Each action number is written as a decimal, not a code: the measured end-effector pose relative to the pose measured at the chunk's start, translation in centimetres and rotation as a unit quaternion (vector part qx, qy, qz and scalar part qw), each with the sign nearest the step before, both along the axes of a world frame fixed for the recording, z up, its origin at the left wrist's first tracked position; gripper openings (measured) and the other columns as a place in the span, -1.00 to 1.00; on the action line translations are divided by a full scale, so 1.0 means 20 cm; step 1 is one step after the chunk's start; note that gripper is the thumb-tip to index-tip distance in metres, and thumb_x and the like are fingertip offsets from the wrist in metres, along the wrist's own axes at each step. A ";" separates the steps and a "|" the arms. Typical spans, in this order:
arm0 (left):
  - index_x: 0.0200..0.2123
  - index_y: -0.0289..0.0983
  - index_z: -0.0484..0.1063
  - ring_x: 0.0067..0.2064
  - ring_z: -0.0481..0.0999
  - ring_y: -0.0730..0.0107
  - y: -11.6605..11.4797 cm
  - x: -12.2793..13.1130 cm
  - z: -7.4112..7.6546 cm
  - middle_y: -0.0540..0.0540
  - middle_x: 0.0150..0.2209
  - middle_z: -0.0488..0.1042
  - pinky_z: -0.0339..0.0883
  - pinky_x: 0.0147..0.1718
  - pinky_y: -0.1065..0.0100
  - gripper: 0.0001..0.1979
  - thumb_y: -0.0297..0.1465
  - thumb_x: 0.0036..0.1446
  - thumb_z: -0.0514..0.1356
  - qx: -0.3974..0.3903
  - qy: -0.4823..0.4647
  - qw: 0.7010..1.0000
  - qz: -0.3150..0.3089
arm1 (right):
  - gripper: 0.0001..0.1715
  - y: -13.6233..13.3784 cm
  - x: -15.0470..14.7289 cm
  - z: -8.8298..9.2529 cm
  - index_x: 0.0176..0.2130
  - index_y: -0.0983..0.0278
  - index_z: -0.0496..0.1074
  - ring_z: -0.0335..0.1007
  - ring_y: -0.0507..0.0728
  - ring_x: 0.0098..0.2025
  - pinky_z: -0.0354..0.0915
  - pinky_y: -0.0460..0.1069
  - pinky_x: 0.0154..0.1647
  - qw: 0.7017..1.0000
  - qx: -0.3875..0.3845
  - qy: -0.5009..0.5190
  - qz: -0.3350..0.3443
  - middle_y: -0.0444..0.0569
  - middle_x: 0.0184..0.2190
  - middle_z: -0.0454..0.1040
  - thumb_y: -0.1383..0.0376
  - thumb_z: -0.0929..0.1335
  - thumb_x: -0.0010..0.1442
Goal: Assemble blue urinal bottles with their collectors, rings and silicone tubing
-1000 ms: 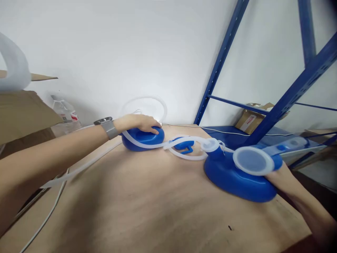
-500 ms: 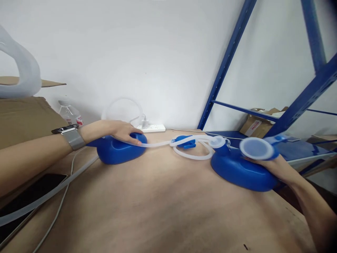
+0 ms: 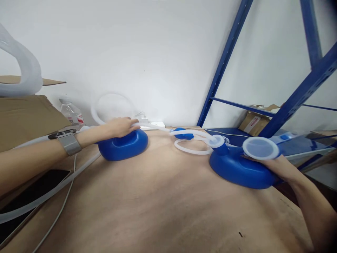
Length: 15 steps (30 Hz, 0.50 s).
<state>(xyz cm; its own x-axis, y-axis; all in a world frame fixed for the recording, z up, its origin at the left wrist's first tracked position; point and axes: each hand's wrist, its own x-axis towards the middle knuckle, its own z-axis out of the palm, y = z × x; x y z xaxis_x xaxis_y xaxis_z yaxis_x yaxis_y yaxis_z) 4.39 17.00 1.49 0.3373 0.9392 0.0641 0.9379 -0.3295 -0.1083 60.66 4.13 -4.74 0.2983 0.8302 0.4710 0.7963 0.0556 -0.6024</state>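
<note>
Two blue plastic containers lie on a wooden table (image 3: 158, 207). My left hand (image 3: 119, 126) rests on top of the left blue container (image 3: 123, 144), fingers closed over it and a clear tube (image 3: 110, 102) looping up behind. My right hand (image 3: 273, 167) grips the right blue container (image 3: 238, 168) at its handle end, just under a round translucent cap (image 3: 260, 148). A white tube (image 3: 192, 149) coils between the two containers past a small blue clip (image 3: 181, 133).
A blue metal shelf frame (image 3: 223, 59) stands at the right with a cardboard box (image 3: 254, 121) on it. A power strip (image 3: 154, 124) lies against the wall. A plastic bottle (image 3: 70, 112), a brown box (image 3: 23, 116), a phone (image 3: 28, 189) and cables sit at the left.
My left hand has dragged the left blue container leftward along the table, then lifted slightly. My right hand keeps its hold on the right container, which has shifted little.
</note>
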 end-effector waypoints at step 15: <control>0.05 -0.25 0.39 -0.11 0.63 -0.14 -0.03 -0.07 -0.09 -0.31 -0.20 0.63 0.41 -0.17 0.10 -0.49 -0.05 0.44 -0.17 0.072 -0.168 0.981 0.061 | -0.42 0.24 -0.06 -0.04 -0.18 0.17 0.63 0.48 0.61 0.19 0.35 0.38 0.24 0.997 -0.020 0.073 -0.027 0.17 0.04 0.64 0.02 0.58 -0.23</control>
